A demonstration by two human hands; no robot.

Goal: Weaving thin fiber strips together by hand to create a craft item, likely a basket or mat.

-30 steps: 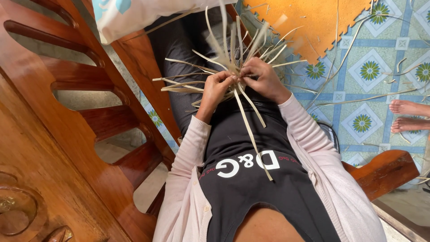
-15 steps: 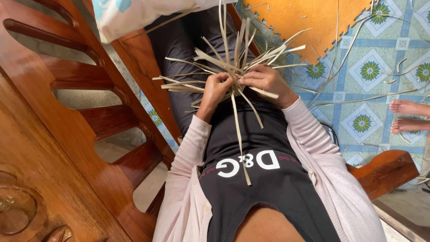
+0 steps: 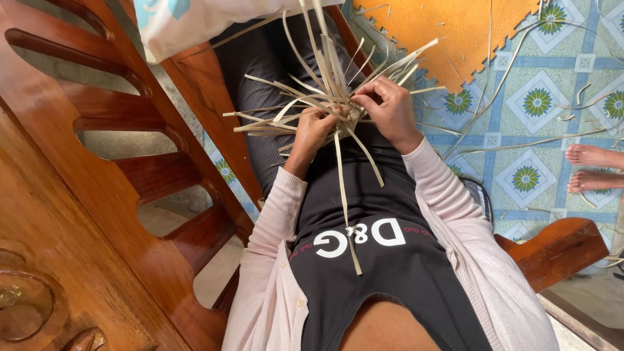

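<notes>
Over the last second the long strip hanging from the weave has swung from a slant toward the right of the frame to an almost straight drop down the middle, and the right hand has closed in more tightly over the top of the bundle. That suggests one strand has been drawn through and let go, so another crossing of the weave looks settled.

The woven bundle of pale strips sits in the upper middle of the frame, over the person's lap. The left hand pinches the strips at its lower left edge, fingers curled shut around them; the right hand presses on the upper right side, fingers bent onto the strands. The hanging strip trails down over the black shirt.

Loose ends fan out in every direction and could snag. A carved wooden chair frame crowds the left side. At right, stray strips lie on the patterned tile floor, near another person's bare feet and an orange foam mat at top.
</notes>
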